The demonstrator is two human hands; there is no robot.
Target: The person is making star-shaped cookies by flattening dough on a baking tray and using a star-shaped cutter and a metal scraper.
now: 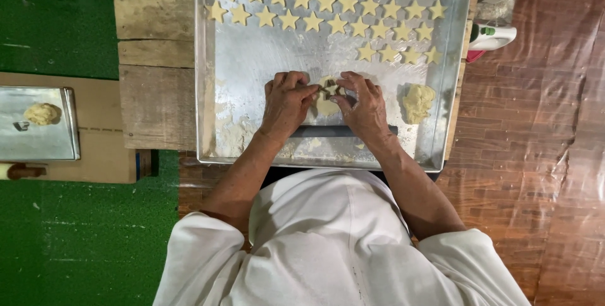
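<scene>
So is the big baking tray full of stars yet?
Not full. Star-shaped dough pieces fill only the far part of the baking tray; the near part holds bare metal, a dough lump and both hands.

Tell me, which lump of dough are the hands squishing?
The flat pale piece mid-tray, pinched between left hand and right hand. The lump to its right lies untouched; another sits on a separate small tray.

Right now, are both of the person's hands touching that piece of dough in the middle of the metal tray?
Touching. The head view shows the fingertips of the left hand and right hand pressed onto the flattened dough piece from either side, with no gap visible.
</scene>
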